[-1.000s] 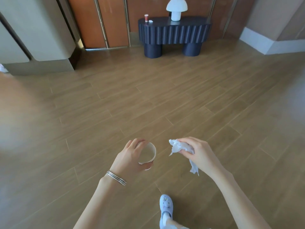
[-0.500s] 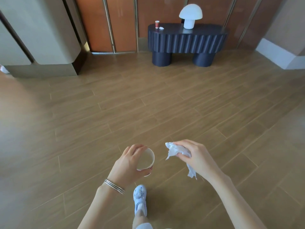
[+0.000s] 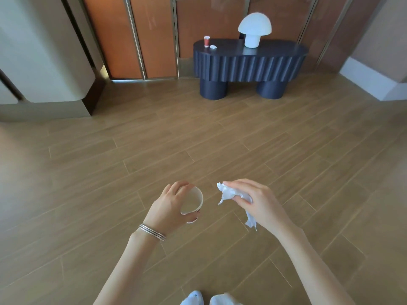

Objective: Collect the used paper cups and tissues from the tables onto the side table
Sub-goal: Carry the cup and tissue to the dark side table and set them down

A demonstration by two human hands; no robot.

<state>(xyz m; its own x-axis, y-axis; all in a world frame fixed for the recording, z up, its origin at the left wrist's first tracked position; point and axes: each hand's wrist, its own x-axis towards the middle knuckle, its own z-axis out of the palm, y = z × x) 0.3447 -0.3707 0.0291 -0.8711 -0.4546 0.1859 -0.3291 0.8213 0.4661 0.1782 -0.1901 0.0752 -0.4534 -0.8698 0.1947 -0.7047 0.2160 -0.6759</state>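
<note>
My left hand (image 3: 169, 206) grips a paper cup (image 3: 192, 202), white inside with a red band outside, its mouth tilted to the right. My right hand (image 3: 257, 201) holds a crumpled white tissue (image 3: 229, 192), one end hanging below the palm. Both hands are held low over the wooden floor. Far ahead stands a dark ribbed side table (image 3: 248, 62). On its left end a red paper cup (image 3: 206, 41) stands upright beside a small crumpled tissue (image 3: 213, 47).
A white mushroom lamp (image 3: 254, 29) stands on the side table. Orange wall panels (image 3: 136, 36) run behind it. A beige cabinet block (image 3: 44, 62) fills the left, a white plinth (image 3: 374, 84) the right. My white shoes (image 3: 207, 299) show at the bottom edge.
The side table has come nearer and larger in view. Both hands keep the cup and tissue in the same grip. My feet have shifted beneath me.
</note>
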